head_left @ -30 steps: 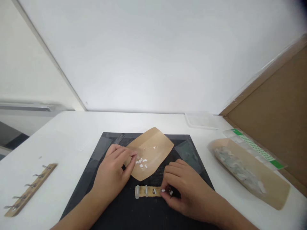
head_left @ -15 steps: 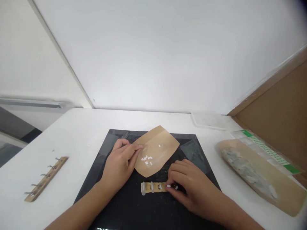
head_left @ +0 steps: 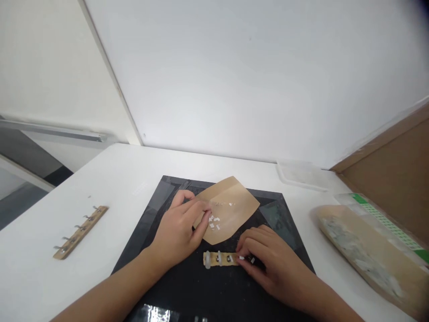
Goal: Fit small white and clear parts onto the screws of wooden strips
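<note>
On a black board lies a short wooden strip with translucent rings around its left part and small metal pieces on it. My right hand is closed at the strip's right half, its thumb and fingertips pressed on it; small white bits show between the fingers. My left hand pinches over the left side of a brown paper sheet. Several white bits lie on that sheet beside its fingertips. What the left fingertips hold, if anything, is too small to make out.
At left on the white table lies another wooden strip with metal clips. To the right stand a brown tray of translucent pieces, a green-and-clear plastic case and a clear lid.
The view has shifted, so everything sits a little differently in it. My left fingertips are closer to the white bits on the paper. My right hand stays at the strip.
</note>
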Demonstrator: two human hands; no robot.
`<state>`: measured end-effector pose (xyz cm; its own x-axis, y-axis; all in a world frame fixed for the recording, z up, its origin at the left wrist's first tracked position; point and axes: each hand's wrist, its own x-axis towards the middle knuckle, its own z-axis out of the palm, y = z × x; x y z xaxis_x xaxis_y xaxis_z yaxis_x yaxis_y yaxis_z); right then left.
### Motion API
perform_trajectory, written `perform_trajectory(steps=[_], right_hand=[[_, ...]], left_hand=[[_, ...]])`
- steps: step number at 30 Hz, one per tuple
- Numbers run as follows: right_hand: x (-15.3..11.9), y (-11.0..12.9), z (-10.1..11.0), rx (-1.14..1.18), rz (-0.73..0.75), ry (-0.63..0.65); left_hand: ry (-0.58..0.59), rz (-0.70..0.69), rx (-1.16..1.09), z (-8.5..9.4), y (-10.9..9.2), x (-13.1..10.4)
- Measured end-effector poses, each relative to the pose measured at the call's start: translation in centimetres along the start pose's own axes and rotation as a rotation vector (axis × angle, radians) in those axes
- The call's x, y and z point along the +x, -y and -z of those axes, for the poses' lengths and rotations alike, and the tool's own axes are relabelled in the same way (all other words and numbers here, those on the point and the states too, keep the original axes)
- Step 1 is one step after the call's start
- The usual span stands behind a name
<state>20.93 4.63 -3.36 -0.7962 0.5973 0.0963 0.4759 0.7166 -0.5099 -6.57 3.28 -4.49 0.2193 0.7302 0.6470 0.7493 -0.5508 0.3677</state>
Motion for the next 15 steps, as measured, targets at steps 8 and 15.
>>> perform_trajectory(steps=[8,15], right_hand=[[0.0,-0.1,0.0,-0.023,-0.026,0.034],[-0.1,-0.6,-0.2,-0.019,-0.042,0.054]], left_hand=[[-0.001,0.004,0.213,4.8,0.6,1.5],[-0.257,0.175,0.606,13.2,4.1,-6.4]])
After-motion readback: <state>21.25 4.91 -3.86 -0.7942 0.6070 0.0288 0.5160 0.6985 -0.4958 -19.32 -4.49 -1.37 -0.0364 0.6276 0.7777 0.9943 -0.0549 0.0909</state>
